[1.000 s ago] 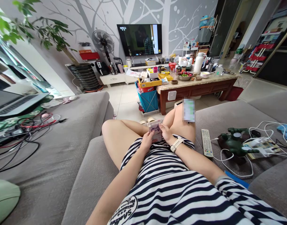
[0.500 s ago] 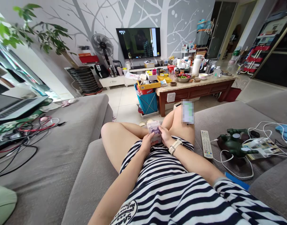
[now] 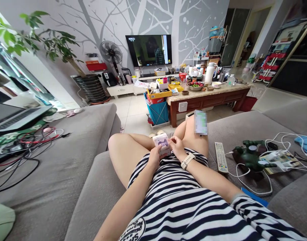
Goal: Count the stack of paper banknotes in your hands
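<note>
I sit on a grey sofa (image 3: 55, 180) with bent legs, wearing a striped top. Both hands meet over my lap around a small stack of purple-printed banknotes (image 3: 161, 143). My left hand (image 3: 154, 156) grips the stack from below and the left side, fingers curled round it. My right hand (image 3: 176, 147), with a white watch on its wrist, pinches the stack's right edge. A phone (image 3: 200, 122) rests on my right knee.
A white remote control (image 3: 220, 156), a green figure (image 3: 251, 157) and white cables lie on the sofa to my right. A laptop (image 3: 15, 115) and tangled wires sit at the left. A cluttered wooden coffee table (image 3: 208, 97), television (image 3: 148, 50) and fan stand beyond.
The view has tilted slightly, shifting the scene downward in the frame. My hands stay on the banknotes, with the fingers shifting a little on the stack.
</note>
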A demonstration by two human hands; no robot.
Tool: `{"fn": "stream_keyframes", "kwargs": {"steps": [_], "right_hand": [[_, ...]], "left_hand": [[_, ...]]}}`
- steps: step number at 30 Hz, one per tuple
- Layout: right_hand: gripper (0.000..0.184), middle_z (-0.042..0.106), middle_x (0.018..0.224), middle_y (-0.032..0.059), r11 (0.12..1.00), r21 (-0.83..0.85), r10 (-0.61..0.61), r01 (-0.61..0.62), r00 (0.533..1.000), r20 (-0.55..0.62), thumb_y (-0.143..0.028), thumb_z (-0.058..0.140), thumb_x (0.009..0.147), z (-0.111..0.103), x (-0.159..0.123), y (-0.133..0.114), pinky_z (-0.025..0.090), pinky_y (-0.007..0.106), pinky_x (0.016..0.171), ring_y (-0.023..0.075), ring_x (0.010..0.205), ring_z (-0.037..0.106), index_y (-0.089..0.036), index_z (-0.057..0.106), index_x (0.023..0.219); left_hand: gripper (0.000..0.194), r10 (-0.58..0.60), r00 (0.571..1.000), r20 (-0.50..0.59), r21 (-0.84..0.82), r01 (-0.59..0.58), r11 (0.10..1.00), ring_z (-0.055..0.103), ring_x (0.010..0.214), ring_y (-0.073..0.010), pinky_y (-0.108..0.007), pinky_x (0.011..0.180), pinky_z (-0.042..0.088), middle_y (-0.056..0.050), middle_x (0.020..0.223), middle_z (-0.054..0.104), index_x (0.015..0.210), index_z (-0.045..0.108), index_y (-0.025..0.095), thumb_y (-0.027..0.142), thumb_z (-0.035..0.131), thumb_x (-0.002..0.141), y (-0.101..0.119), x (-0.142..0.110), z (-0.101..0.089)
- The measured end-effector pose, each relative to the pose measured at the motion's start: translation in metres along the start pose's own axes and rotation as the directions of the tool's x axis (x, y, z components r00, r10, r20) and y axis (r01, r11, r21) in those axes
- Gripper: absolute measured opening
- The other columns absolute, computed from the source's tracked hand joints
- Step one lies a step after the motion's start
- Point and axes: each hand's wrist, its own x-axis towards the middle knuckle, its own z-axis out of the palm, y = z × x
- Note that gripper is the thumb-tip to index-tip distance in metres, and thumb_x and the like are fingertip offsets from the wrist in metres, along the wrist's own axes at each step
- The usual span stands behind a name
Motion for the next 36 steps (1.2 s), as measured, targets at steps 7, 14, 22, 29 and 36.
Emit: {"fn": "stream_keyframes", "kwargs": {"steps": [7, 14, 22, 29, 36], "right_hand": [[0.033, 0.049, 0.059, -0.0037, 0.995, -0.099, -0.005, 0.004, 1.000, -0.004, -0.048, 0.065, 0.072, 0.000, -0.001, 0.001, 0.038, 0.025, 0.058, 0.0126, 0.058, 0.044, -0.019, 0.051, 0.064], [0.033, 0.048, 0.056, -0.0042, 0.995, -0.096, 0.000, 0.000, 1.000, -0.005, -0.048, 0.064, 0.074, -0.001, -0.001, 0.000, 0.039, 0.025, 0.058, 0.0126, 0.055, 0.044, -0.020, 0.050, 0.063], [0.030, 0.053, 0.063, -0.0032, 0.992, 0.122, 0.036, -0.041, 0.999, 0.037, -0.045, 0.071, 0.067, 0.000, -0.004, -0.004, 0.041, 0.025, 0.057, 0.0120, 0.058, 0.047, -0.019, 0.056, 0.070], [0.033, 0.048, 0.054, -0.0031, 0.973, 0.176, 0.129, -0.152, 0.982, 0.139, -0.051, 0.067, 0.068, -0.001, -0.008, -0.013, 0.036, 0.025, 0.050, 0.0125, 0.052, 0.043, -0.020, 0.059, 0.073], [0.033, 0.044, 0.051, -0.0044, 0.979, 0.145, 0.119, -0.140, 0.982, 0.143, -0.052, 0.064, 0.072, -0.003, -0.008, -0.013, 0.032, 0.025, 0.048, 0.0116, 0.049, 0.041, -0.020, 0.058, 0.070]], "left_hand": [[0.018, -0.007, 0.999, 0.037, -0.005, 0.008, 1.000, 0.066, 0.085, -0.0235, -0.034, 0.068, 0.057, -0.012, 0.092, 0.070, 0.092, 0.069, 0.013, 0.022, 0.064, 0.076, 0.000, -0.004, -0.001], [0.026, -0.036, 0.998, 0.055, -0.028, 0.037, 0.999, 0.066, 0.089, -0.0254, -0.033, 0.065, 0.057, -0.015, 0.096, 0.070, 0.095, 0.069, 0.011, 0.032, 0.061, 0.081, 0.000, -0.003, 0.000], [0.031, -0.132, 0.991, 0.012, -0.175, 0.132, 0.976, 0.068, 0.081, -0.0229, -0.035, 0.066, 0.058, -0.013, 0.097, 0.071, 0.107, 0.064, 0.014, 0.034, 0.056, 0.085, 0.005, 0.000, -0.001], [0.030, -0.111, 0.994, 0.015, -0.164, 0.112, 0.980, 0.069, 0.079, -0.0219, -0.033, 0.065, 0.057, -0.012, 0.097, 0.070, 0.106, 0.064, 0.015, 0.034, 0.053, 0.086, 0.001, 0.003, -0.002], [0.027, -0.087, 0.996, 0.010, -0.138, 0.088, 0.986, 0.069, 0.083, -0.0225, -0.033, 0.067, 0.058, -0.012, 0.095, 0.071, 0.104, 0.066, 0.014, 0.029, 0.053, 0.085, 0.000, 0.003, -0.002]]}}
